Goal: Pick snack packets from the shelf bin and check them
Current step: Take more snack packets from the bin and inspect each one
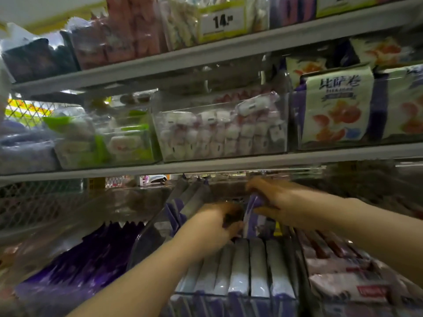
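Right hand (277,202) is curled round the top of a purple packet (251,213), fingers over the far side & thumb on the near side, so it has a grip. Left hand (212,225) sits just left of that packet, fingers curled in twd its lower edge; too blurred to tell whether it pinches the packet or only touches it.

Packet stands roughly upright btw the two hands, long axis top-to-bottom, top tipped a little away from the right palm. Its lower end is down among the row of packets (242,271), which fill the clear bin (146,239) below & nearer than both hands. Those stand on edge side by side, long axes running near-to-far.

Judgement: pick is underway, packet partly lifted, not clear of the row. Key relation: it is gripped from its right & top, so the free way out is straight up along its own long axis, then back twd the person. Right hand is the nearer, carrying one; left looks set to steady the bottom or hold neighbours down. Shelf (229,163) above the hands leaves limited headroom, so the lift prob needs a tilt before the check.
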Demonstrator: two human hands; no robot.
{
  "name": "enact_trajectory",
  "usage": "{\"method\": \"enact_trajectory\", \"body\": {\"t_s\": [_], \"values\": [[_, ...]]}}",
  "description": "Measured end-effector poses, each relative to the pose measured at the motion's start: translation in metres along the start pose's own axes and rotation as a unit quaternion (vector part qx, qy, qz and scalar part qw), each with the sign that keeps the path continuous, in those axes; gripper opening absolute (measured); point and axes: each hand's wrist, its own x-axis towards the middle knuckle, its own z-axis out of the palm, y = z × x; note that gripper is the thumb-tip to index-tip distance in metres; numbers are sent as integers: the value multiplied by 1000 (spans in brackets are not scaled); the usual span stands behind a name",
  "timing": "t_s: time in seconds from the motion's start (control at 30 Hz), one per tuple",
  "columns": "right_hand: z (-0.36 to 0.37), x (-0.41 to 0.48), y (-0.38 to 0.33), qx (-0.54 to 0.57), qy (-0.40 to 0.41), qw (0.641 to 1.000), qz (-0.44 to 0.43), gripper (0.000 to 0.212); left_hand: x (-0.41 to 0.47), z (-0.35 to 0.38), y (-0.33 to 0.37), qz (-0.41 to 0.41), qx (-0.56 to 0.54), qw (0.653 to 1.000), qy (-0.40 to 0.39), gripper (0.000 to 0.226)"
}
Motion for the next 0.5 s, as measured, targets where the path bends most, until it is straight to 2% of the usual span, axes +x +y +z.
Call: {"method": "enact_trajectory", "body": {"t_s": [0.13, 0.3, 0.33, 0.43, 0.5], "values": [[0, 22, 10, -58, -56, 996, 35, 30, 30, 12, -8, 27, 56, 997, -55, 24], [6, 33, 12, -27, -62, 997, 37, 7, 48, 16, -17, 48, 58, 992, -103, 28], [7, 34, 11, -13, -63, 997, 36, 8, 49, 17, -18, 50, 65, 991, -106, 26], [9, 36, 6, 12, -72, 997, 27, 33, 48, 25, -20, 72, 89, 987, -113, 13], [12, 39, 3, 14, -89, 996, 15, 37, 46, 28, -21, 86, 112, 983, -114, 18]]}}
